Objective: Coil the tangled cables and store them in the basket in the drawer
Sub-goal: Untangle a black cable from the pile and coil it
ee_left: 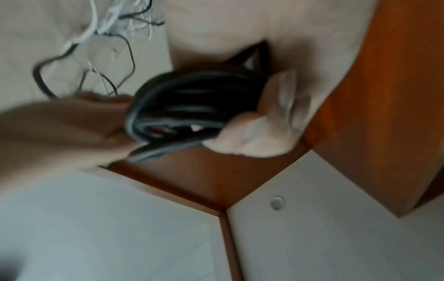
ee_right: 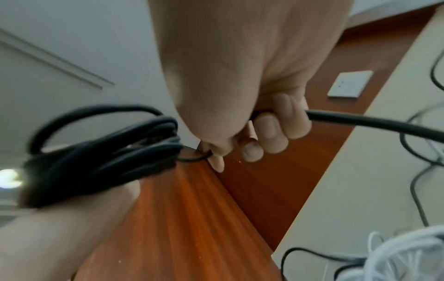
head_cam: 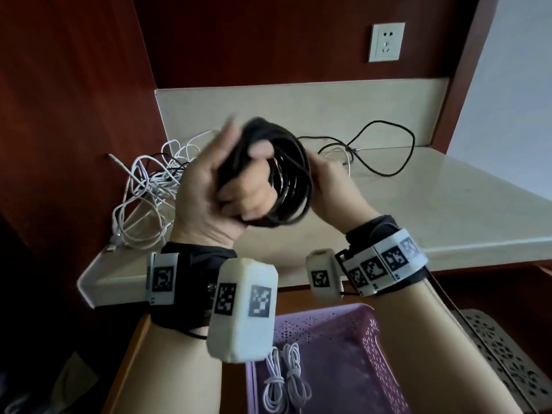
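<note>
no words, brand names or numbers can be read anywhere in these views; the only signs are black-and-white square code markers, two on the white block [head_cam: 242, 306] at the left wrist, one on the white band [head_cam: 162, 278] beside it, one on the smaller white block [head_cam: 324, 276] at the right wrist, and a row of them along the right wristband [head_cam: 385, 261], all coded patterns and not legible text

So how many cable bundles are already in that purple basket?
2. Both lie side by side at the near left of the basket: a white bundle and a greyish bundle on its right. The left wrist's camera housing covers part of the basket, so more may be hidden.
</note>
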